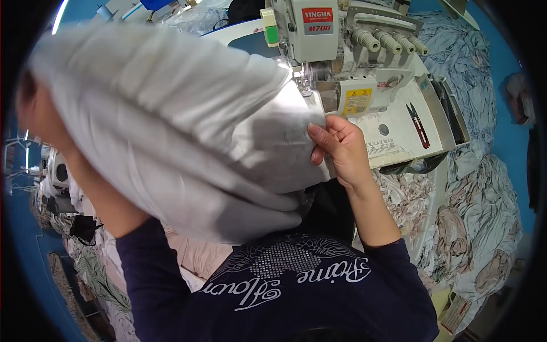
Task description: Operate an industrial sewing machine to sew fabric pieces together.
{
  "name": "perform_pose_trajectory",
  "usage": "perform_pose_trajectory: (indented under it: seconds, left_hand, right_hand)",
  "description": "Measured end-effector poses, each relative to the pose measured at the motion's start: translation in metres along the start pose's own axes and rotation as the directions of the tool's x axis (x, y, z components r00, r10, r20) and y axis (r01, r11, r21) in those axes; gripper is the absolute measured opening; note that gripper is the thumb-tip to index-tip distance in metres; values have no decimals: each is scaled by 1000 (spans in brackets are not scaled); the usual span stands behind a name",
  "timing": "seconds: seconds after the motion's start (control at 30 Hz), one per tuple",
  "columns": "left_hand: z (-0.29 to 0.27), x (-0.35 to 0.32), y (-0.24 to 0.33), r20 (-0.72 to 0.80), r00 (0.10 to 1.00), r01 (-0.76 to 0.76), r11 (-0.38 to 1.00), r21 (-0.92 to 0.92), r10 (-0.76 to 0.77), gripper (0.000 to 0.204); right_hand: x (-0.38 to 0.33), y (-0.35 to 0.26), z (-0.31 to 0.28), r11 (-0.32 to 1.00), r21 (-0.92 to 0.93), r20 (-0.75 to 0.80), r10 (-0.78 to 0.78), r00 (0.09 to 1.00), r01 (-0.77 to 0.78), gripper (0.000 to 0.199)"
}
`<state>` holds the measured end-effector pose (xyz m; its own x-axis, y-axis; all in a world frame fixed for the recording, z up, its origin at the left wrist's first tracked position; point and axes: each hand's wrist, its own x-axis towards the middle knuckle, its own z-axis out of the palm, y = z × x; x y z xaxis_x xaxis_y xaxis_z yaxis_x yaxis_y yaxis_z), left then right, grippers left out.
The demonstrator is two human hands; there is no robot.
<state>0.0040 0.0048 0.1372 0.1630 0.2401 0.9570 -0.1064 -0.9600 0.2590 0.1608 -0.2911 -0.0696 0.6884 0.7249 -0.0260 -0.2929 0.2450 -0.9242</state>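
A large piece of light grey fabric (188,131) spreads from the far left to the sewing machine (315,48). Its right end lies flat under the machine's lamp, in front of the presser foot (306,84). My right hand (340,147) pinches the right edge of this fabric between thumb and fingers, close to the machine bed. At the far left, my left hand (35,108) is raised beside the lifted, motion-blurred part of the cloth. Its fingers are smeared and partly covered, so their grip does not show.
Red-handled thread snips (419,125) lie on the white machine table (393,122), right of the needle area. A narrow box (450,108) stands along the table's right edge. Heaped pale cloth (478,211) fills the right side, and more garments (108,273) lie at lower left.
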Motion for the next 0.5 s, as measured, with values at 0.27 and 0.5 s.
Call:
perform_pose_trajectory:
  seconds: [0.27,0.5]
  left_hand:
    - [28,-112,-32,772,493,426,885,189,-402,49]
    - [-3,-197,20,597,701,203,912,357,-389,14]
  right_hand:
    - [-2,1,-5,1000,10,-76,11,997,-10,14]
    - [-2,-1,-3,1000,28,-13,8,1000,-8,16]
